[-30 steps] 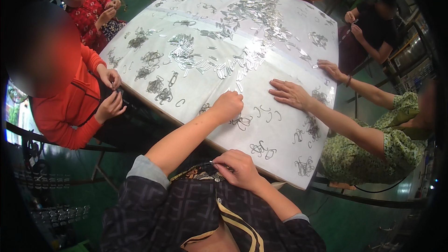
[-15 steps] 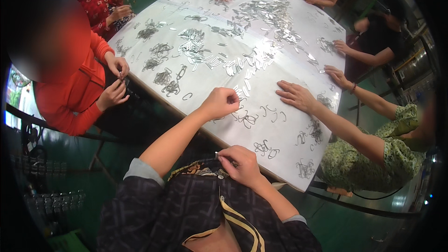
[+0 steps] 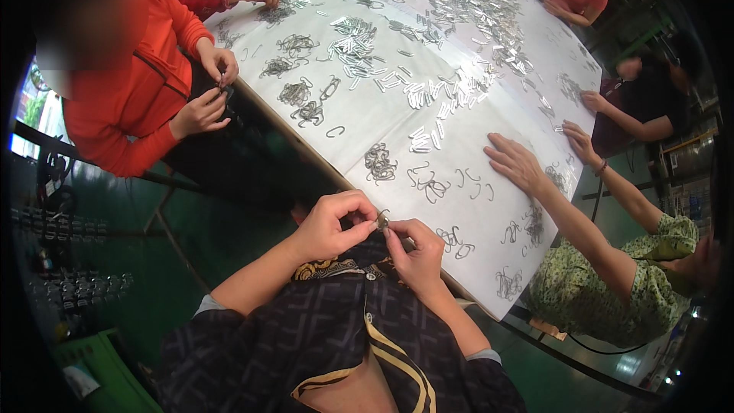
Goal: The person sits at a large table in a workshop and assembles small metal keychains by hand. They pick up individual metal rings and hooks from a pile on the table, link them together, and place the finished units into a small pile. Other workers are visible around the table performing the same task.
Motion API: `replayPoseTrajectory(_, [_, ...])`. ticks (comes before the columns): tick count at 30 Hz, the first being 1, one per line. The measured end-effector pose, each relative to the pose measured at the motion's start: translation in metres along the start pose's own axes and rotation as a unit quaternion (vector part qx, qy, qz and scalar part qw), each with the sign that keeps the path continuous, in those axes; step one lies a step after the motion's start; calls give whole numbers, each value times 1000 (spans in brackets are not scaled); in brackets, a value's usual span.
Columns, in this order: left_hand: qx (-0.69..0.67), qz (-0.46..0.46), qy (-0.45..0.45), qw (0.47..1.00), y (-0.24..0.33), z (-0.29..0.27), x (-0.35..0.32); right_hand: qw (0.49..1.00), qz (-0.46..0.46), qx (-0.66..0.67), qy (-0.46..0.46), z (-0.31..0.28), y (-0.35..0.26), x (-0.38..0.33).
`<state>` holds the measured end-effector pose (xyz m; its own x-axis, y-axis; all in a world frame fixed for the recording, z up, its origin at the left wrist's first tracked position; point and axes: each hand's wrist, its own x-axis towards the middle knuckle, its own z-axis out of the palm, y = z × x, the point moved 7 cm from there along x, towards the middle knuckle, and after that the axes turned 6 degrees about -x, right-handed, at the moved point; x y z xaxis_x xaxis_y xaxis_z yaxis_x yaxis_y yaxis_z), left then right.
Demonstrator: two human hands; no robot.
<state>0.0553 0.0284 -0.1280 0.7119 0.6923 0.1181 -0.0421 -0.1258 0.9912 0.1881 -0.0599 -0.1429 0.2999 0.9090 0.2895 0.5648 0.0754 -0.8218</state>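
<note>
A small, grey, thin curved metal piece [image 3: 384,217] sits between both hands' fingertips, by the near edge of a white-covered table [image 3: 367,118]. At the piece's nine o'clock, the left hand [image 3: 329,226] pinches it between thumb and forefinger; at four o'clock, the right hand [image 3: 419,252] pinches it likewise. Grey metal wire hooks [image 3: 380,162] lie at twelve, shiny silver metal strips [image 3: 451,93] at one.

Wire hook [image 3: 384,213] in a two-handed pinch

Thin and grey, it curves up between left hand [image 3: 331,224] and right hand [image 3: 417,251], at the near middle of the scene. A small shiny metal piece [image 3: 384,222] shows just beside it; fingertips hide most of both.
</note>
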Motion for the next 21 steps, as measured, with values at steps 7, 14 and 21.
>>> replayPoseTrajectory(7, [90, 77, 44, 992, 3, 4, 0, 1000, -8, -19, 4, 1, -2, 1])
replayPoseTrajectory(14, [34, 80, 48, 995, -6, 13, -9, 995, -84, -14, -49, 0, -4, 8])
replayPoseTrajectory(21, [41, 96, 49, 993, -6, 12, -15, 986, -16, -162, 44, -16, 80, 63])
